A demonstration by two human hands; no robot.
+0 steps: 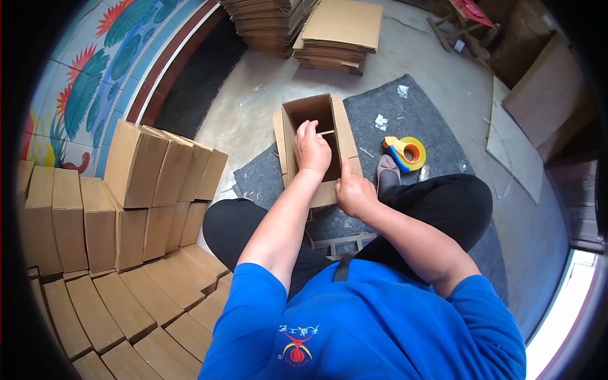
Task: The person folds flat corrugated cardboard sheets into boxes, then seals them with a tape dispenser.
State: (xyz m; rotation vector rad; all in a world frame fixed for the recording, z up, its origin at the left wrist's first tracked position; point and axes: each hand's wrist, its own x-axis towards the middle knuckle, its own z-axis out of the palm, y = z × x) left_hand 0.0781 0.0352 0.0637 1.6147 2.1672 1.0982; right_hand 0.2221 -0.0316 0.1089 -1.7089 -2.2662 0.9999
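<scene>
A tall cardboard box (pixel 351 152) stands between my legs with its top open and its flaps folded outward. My left hand (pixel 312 149) reaches into the opening, fingers stretched out near the inner left wall; the thumb is partly hidden. Beside its fingers, a thin pale strip (pixel 327 133) shows inside, too small to make out. My right hand (pixel 356 193) is at the box's near right corner, index finger along the rim and the other fingers curled at the flap. The bottom of the box is in shadow.
A yellow, orange and blue tape dispenser (pixel 405 154) lies by my shoe on a dark mat (pixel 437 139). Closed cardboard boxes (pixel 130 221) are stacked at the left. Flat cardboard sheets (pixel 342 25) are piled ahead. Boards (pixel 516 145) lean at the right.
</scene>
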